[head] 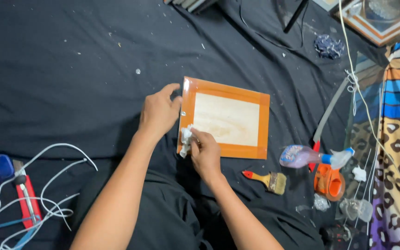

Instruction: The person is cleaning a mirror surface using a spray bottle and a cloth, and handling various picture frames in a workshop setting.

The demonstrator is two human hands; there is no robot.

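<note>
Both hands at an orange-bordered framed panel on black cloth.

The framed panel (226,119) lies flat at the centre of the black cloth (70,69), pale wood-toned in the middle with an orange border. The left hand (159,112) rests on the panel's edge at its 9 o'clock side, fingers loosely curled, thumb tip touching the top corner. The right hand (204,153) sits at the panel's 7 o'clock corner, fingers closed on a crumpled white wad (186,138) pressed against the border. A paintbrush (267,180) with a red-and-yellow handle lies at 4 o'clock of the panel; a spray bottle (311,156) lies just beyond it at 3 o'clock. White cords (47,185) tangle at 8 o'clock.
</note>
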